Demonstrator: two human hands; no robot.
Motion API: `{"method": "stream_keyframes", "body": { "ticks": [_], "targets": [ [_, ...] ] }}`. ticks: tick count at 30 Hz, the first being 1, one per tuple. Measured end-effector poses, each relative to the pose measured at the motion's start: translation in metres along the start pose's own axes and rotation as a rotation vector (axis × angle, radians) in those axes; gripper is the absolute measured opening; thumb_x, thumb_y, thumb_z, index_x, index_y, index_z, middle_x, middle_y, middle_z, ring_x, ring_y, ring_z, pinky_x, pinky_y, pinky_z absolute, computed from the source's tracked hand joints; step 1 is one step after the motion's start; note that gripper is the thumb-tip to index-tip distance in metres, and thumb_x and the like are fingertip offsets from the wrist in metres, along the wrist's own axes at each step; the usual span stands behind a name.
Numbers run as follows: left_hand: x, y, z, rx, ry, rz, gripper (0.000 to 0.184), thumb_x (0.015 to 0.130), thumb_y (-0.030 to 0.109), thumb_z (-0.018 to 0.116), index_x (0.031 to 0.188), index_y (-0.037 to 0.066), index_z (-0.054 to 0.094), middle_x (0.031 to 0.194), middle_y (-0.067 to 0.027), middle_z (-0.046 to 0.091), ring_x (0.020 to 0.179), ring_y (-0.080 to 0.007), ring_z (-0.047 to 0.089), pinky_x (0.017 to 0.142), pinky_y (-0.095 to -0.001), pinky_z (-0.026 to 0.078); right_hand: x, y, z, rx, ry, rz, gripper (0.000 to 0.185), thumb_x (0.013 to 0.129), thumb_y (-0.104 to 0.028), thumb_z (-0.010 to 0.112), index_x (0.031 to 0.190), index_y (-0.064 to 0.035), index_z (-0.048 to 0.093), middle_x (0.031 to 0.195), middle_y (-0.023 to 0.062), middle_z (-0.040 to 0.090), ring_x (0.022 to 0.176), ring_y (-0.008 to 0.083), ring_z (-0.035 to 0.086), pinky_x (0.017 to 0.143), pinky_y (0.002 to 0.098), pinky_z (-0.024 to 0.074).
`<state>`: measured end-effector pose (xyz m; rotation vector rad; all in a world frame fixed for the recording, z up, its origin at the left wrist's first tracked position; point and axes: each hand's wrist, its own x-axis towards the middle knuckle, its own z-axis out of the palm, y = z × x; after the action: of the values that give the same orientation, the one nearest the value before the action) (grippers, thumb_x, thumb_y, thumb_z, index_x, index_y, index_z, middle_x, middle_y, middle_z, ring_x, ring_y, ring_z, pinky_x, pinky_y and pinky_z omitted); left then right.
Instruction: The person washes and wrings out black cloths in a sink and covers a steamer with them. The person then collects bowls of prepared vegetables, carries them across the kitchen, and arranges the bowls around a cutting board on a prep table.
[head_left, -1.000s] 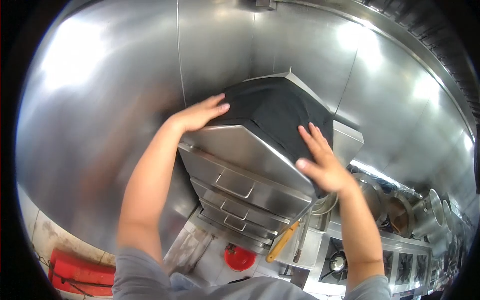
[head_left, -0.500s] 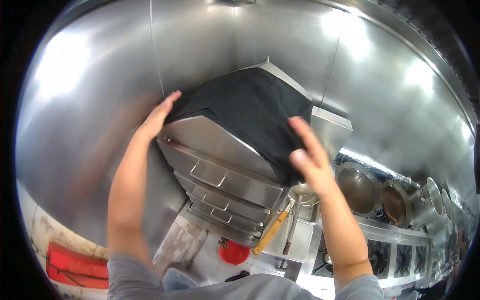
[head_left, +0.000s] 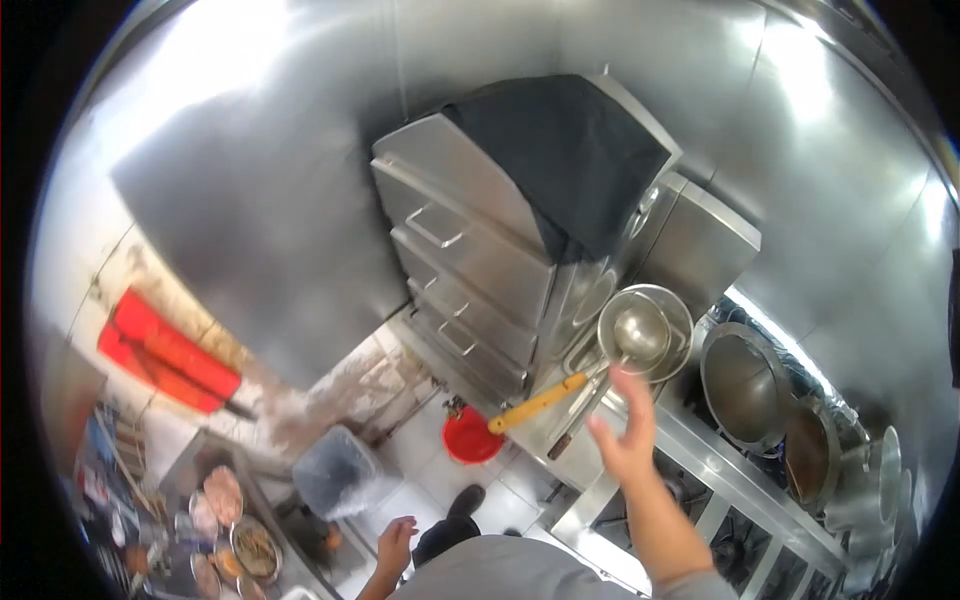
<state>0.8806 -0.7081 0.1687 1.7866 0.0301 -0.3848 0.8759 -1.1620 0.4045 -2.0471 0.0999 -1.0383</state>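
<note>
My right hand point(head_left: 628, 440) is raised over the counter beside the steamer, thumb and fingers apart, holding nothing. Close to it in view lie a yellow-handled ladle point(head_left: 545, 402) and a dark-gripped utensil point(head_left: 580, 420). The ladle bowl point(head_left: 641, 333) rests in a round metal pan point(head_left: 680, 310). My left hand point(head_left: 397, 540) hangs low near my body, fingers loosely bent and nothing visible in them. A black cloth point(head_left: 565, 150) covers the top of a steel cabinet with several handled drawers point(head_left: 470, 240). Neither hand touches the cloth.
Woks point(head_left: 742, 385) and tall pots point(head_left: 870, 480) stand at right behind gas burners point(head_left: 740, 550). On the floor are a red basin point(head_left: 470, 435) and a clear plastic bin point(head_left: 338, 470). Food bowls point(head_left: 257, 550) sit on a lower-left table near a red panel point(head_left: 165, 350).
Both hands have left the black cloth. My left hand has dropped to my side, and my right has lowered over the counter. The view has shifted down and left.
</note>
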Motion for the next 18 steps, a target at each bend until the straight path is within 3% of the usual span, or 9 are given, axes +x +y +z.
{"method": "stream_keyframes", "body": {
  "ticks": [2, 4, 6, 10, 12, 14, 18],
  "targets": [
    [-0.035, -0.014, -0.002, 0.275, -0.071, 0.005, 0.033, 0.098, 0.028, 0.064, 0.119, 0.004, 0.070, 0.101, -0.0130, 0.075, 0.092, -0.0211, 0.071, 0.083, -0.0346, 0.055, 0.069, -0.036, -0.002, -0.096, 0.024, -0.251, 0.081, 0.076, -0.038, 0.083, 0.143, -0.0038, 0.055, 0.149, 0.0236, 0.049, 0.139, 0.0416, 0.045, 0.116, 0.0517, 0.0328],
    [-0.059, 0.006, 0.004, 0.350, -0.067, 0.023, 0.032, 0.098, 0.027, 0.065, 0.120, 0.004, 0.070, 0.103, -0.0127, 0.074, 0.092, -0.0209, 0.071, 0.082, -0.0331, 0.055, 0.126, -0.071, 0.007, -0.193, 0.063, -0.428, 0.083, 0.076, -0.040, 0.084, 0.145, -0.0059, 0.054, 0.152, 0.0256, 0.045, 0.140, 0.0443, 0.043, 0.116, 0.0534, 0.0331],
    [-0.077, 0.036, 0.007, 0.419, -0.063, 0.039, 0.032, 0.097, 0.026, 0.066, 0.121, 0.005, 0.069, 0.105, -0.0125, 0.074, 0.092, -0.0207, 0.071, 0.081, -0.0316, 0.054, 0.162, -0.085, 0.022, -0.327, 0.105, -0.471, 0.066, 0.082, -0.034, 0.080, 0.140, -0.0087, 0.060, 0.150, 0.0244, 0.049, 0.141, 0.0434, 0.044, 0.117, 0.0503, 0.0337],
    [-0.119, 0.054, 0.003, 0.480, 0.031, 0.079, 0.032, 0.095, 0.026, 0.069, 0.121, 0.007, 0.071, 0.107, -0.0127, 0.074, 0.092, -0.0227, 0.071, 0.072, -0.0338, 0.055, 0.200, -0.046, 0.037, -0.295, 0.102, -0.484, 0.031, 0.092, -0.020, 0.068, 0.120, -0.0063, 0.072, 0.130, 0.0198, 0.066, 0.125, 0.0365, 0.061, 0.108, 0.0443, 0.0459],
    [-0.146, 0.040, -0.004, 0.400, 0.123, 0.099, 0.032, 0.094, 0.028, 0.070, 0.119, 0.008, 0.071, 0.108, -0.0142, 0.074, 0.097, -0.0263, 0.072, 0.076, -0.0353, 0.056, 0.208, -0.031, 0.034, -0.277, 0.113, -0.524, 0.026, 0.093, -0.015, 0.065, 0.116, -0.0057, 0.073, 0.122, 0.0174, 0.071, 0.117, 0.0328, 0.066, 0.103, 0.0406, 0.0504],
    [-0.181, 0.011, -0.013, 0.402, 0.181, 0.001, 0.033, 0.093, 0.029, 0.070, 0.119, 0.008, 0.071, 0.111, -0.0138, 0.074, 0.099, -0.0263, 0.072, 0.081, -0.0368, 0.056, 0.215, -0.030, 0.022, -0.225, 0.063, -0.357, 0.026, 0.094, -0.012, 0.063, 0.117, -0.0049, 0.073, 0.120, 0.0166, 0.072, 0.115, 0.0313, 0.068, 0.101, 0.0391, 0.0513],
    [-0.256, -0.047, -0.026, 0.481, 0.216, -0.127, 0.038, 0.092, 0.030, 0.070, 0.121, 0.005, 0.070, 0.115, -0.0143, 0.074, 0.102, -0.0291, 0.072, 0.089, -0.0383, 0.056, 0.193, -0.035, 0.018, -0.375, 0.039, -0.538, 0.040, 0.093, -0.010, 0.062, 0.133, -0.0027, 0.064, 0.138, 0.0200, 0.062, 0.131, 0.0373, 0.056, 0.112, 0.0433, 0.0413]
  ]
}}
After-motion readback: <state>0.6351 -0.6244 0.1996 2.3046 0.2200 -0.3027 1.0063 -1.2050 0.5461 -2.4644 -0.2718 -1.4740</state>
